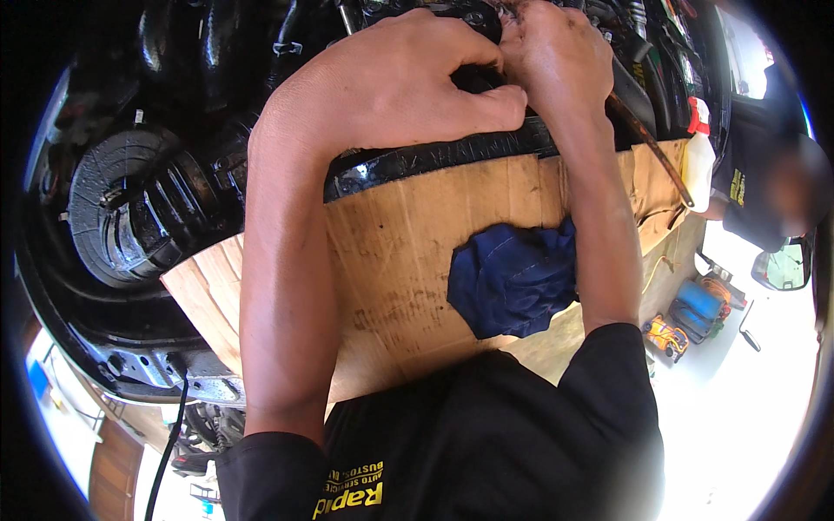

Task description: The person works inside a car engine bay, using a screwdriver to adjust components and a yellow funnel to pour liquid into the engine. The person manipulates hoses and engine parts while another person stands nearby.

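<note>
My left hand reaches into the top of a car's engine bay. Its thumb stretches to the right, apart from the curved index finger; the other fingertips are hidden among the dark parts. Close beside it, my right hand is closed, knuckles up, around something I cannot make out. A thin rusty metal bar with a hole at its end slants down to the right from beside my right wrist; whether the hand touches it is hidden. Below both hands runs the black front edge of the bay.
Cardboard covers the car's front, with a crumpled dark blue cloth on it near my right forearm. A white bottle with a red top stands at right, near another person. A round black housing sits left.
</note>
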Motion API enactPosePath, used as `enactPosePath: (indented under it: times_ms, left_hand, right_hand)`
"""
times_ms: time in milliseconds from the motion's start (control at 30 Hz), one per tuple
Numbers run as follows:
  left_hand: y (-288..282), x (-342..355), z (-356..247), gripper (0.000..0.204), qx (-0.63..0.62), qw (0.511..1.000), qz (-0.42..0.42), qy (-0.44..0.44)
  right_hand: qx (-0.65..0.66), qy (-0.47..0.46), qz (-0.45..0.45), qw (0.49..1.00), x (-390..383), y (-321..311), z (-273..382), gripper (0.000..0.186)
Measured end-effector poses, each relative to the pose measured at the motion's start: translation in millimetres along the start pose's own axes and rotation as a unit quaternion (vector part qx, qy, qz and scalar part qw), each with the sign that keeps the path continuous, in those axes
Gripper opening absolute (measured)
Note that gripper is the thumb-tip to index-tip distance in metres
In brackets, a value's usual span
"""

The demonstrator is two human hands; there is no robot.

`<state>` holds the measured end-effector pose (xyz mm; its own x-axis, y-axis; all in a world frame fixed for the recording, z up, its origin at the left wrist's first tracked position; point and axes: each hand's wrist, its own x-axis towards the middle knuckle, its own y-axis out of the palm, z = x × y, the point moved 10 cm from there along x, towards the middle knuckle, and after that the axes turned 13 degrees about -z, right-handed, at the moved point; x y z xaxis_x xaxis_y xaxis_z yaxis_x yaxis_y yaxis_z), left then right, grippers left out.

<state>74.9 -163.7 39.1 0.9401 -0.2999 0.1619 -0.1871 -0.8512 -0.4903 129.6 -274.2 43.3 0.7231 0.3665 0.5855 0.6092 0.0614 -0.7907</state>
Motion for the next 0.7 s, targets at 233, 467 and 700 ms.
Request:
enactPosePath:
  times_ms: [233, 467, 700]
  left_hand:
    - [-2, 0, 6, 0.038, 0.025, 1.0, -0.002, 0.01]
    - [-7, -3, 1, 0.041, 0.015, 0.997, -0.057, 0.048]
    - [-7, -2, 5, 0.042, 0.04, 0.997, -0.058, 0.042]
  right_hand:
    - [-0.012, -0.013, -0.077, 0.997, 1, -1, 8, 0.035]
    - [0.059, -0.114, -0.059, 0.99, 1, -13, 18, 0.025]
    - [0.018, -0.069, -0.02, 0.997, -4, 11, 7, 0.024]
